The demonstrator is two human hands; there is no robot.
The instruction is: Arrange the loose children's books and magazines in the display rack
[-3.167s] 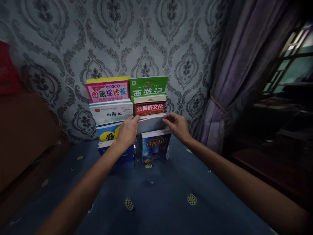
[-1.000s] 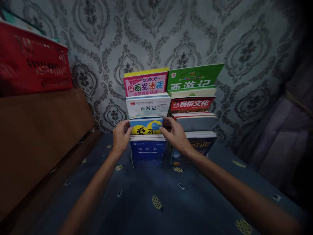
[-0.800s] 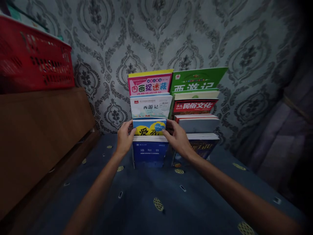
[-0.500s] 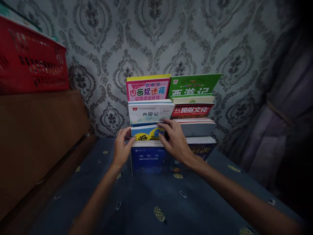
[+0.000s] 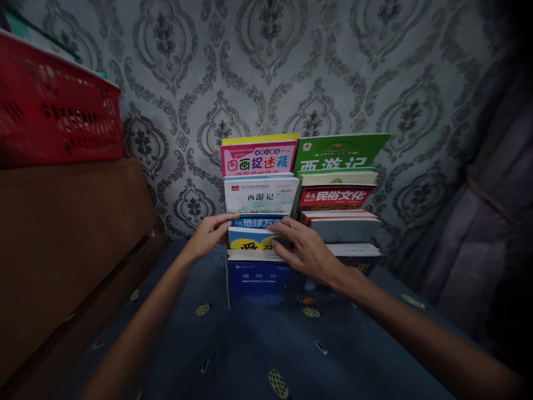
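Observation:
Children's books stand upright in two stepped columns. My left hand (image 5: 209, 234) is open, fingers stretched to the top left corner of a blue book (image 5: 259, 223). In front of that stands a blue-and-yellow book (image 5: 249, 240). My right hand (image 5: 307, 249) closes on its upper right edge, the thumb in front and the fingers over the top, partly hiding both covers. A dark blue book (image 5: 258, 286) is foremost in the left column. Behind are a white book (image 5: 260, 195) and a pink book (image 5: 254, 158).
The right column has a green book (image 5: 341, 150), a red book (image 5: 337, 196) and a grey-covered book (image 5: 350, 230). At left, a red basket (image 5: 62, 111) sits on a brown box (image 5: 75, 239). Patterned blue cloth (image 5: 241, 344) lies underneath; a curtain (image 5: 470, 244) hangs right.
My left hand has moved from the blue-and-yellow book's left edge to the blue book behind. More of that blue cover shows. My right hand stays at the blue-and-yellow book; the view has shifted slightly.

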